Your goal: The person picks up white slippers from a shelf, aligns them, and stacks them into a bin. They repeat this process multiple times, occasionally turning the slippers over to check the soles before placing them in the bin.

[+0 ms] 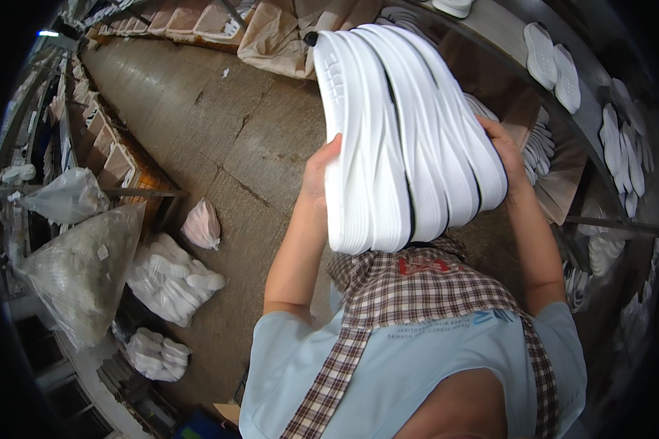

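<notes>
A row of several white shoe soles, pressed side by side with thin dark gaps between some of them, is held up in front of my chest. At the left end, my left hand presses against the outer sole, its fingers mostly hidden behind it. My right hand grips the opposite end, thumb side along the last sole. Both hands squeeze the row between them, and the soles stand on edge, curved toward me. A small black thing shows at the row's far left corner.
Shelves with more white soles run along the right. On the left are clear bags of white soles, a large filled plastic bag and a pinkish bag on the brown floor. Cloth-lined bins stand at the back.
</notes>
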Demonstrator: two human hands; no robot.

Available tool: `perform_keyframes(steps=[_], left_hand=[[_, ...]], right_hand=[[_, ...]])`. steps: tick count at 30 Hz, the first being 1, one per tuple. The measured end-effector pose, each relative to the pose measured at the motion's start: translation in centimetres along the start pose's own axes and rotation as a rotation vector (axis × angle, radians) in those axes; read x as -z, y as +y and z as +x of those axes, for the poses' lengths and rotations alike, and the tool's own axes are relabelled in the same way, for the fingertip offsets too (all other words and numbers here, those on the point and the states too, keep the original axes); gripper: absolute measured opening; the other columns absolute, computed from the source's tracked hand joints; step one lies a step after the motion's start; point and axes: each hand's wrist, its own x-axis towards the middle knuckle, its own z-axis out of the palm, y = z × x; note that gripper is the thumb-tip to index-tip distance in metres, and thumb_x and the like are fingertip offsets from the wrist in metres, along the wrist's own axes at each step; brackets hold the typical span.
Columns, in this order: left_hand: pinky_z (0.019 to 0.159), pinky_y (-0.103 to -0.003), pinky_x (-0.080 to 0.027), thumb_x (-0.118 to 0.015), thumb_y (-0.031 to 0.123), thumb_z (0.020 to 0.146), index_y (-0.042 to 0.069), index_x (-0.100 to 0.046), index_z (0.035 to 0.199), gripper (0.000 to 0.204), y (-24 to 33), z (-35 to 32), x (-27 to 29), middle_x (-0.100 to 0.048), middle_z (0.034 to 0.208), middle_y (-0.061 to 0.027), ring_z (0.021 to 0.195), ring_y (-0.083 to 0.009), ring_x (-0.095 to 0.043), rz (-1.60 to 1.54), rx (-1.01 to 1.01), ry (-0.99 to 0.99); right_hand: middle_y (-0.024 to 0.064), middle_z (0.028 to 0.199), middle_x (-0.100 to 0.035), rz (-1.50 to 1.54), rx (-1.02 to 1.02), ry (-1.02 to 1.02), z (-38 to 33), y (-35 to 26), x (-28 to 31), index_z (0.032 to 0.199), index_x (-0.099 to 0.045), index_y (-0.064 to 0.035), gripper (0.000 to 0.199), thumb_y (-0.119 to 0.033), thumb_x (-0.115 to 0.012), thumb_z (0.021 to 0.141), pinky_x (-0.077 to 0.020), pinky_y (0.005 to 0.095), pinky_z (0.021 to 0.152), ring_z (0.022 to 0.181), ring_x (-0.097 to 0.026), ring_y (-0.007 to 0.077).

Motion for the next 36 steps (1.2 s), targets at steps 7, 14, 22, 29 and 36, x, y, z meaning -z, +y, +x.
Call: perform_keyframes(steps=[7, 14, 22, 29, 36], left_hand=[[0.088, -0.046, -0.050, -0.059, 0.026, 0.086, -0.005, -0.035, 0.132, 0.061, -0.3, 0.8, -0.5, -0.052, 0.120, -0.0228, 0.103, -0.0345, -0.058, -0.088, 0.057, -0.034], [0.086, -0.043, -0.052, -0.049, 0.031, 0.090, -0.004, -0.045, 0.127, 0.051, -1.0, 0.2, -0.9, -0.057, 0.116, -0.0229, 0.099, -0.0333, -0.061, -0.054, -0.017, 0.083], [0.084, -0.040, -0.054, -0.055, 0.016, 0.089, 0.003, -0.028, 0.139, 0.058, -1.6, 0.5, 0.7, -0.053, 0.121, -0.0180, 0.101, -0.0267, -0.061, -0.083, 0.040, -0.055], [0.082, -0.038, -0.054, -0.072, 0.017, 0.078, 0.002, -0.031, 0.137, 0.074, -1.9, 1.3, 2.3, -0.054, 0.120, -0.0160, 0.101, -0.0251, -0.061, -0.004, 0.017, -0.073], [0.081, -0.038, -0.055, -0.080, 0.016, 0.068, -0.006, -0.041, 0.126, 0.073, -1.8, 0.8, 2.6, -0.060, 0.112, -0.0172, 0.096, -0.0254, -0.064, -0.003, 0.002, -0.012]], right_hand=[[0.0188, 0.120, -0.052, 0.037, 0.001, -0.017, -0.1, -0.7, -1.3, 0.128, -0.040, 0.0010, 0.075, -0.050, -0.058, 0.077, -0.0440, 0.0344, 0.095, 0.110, -0.053, 0.0245], [0.0217, 0.124, -0.048, 0.079, -0.051, -0.047, 0.1, -1.0, -1.5, 0.133, -0.035, 0.0032, 0.085, -0.044, -0.064, 0.068, -0.0418, 0.0357, 0.098, 0.114, -0.051, 0.0286], [0.0226, 0.141, -0.034, -0.045, -0.007, -0.211, -0.5, -1.0, -1.8, 0.141, -0.024, 0.0056, 0.099, -0.044, -0.064, 0.066, -0.0282, 0.0356, 0.106, 0.128, -0.038, 0.0285], [0.0151, 0.144, -0.025, -0.238, 0.000, -0.246, -1.5, 0.0, -1.0, 0.140, -0.025, 0.0075, 0.104, -0.050, -0.067, 0.065, -0.0227, 0.0349, 0.108, 0.133, -0.029, 0.0255], [0.0153, 0.145, -0.021, -0.245, 0.052, -0.250, -1.7, 2.0, -0.9, 0.137, -0.031, 0.0099, 0.098, -0.046, -0.067, 0.065, -0.0192, 0.0368, 0.110, 0.135, -0.025, 0.0260]])
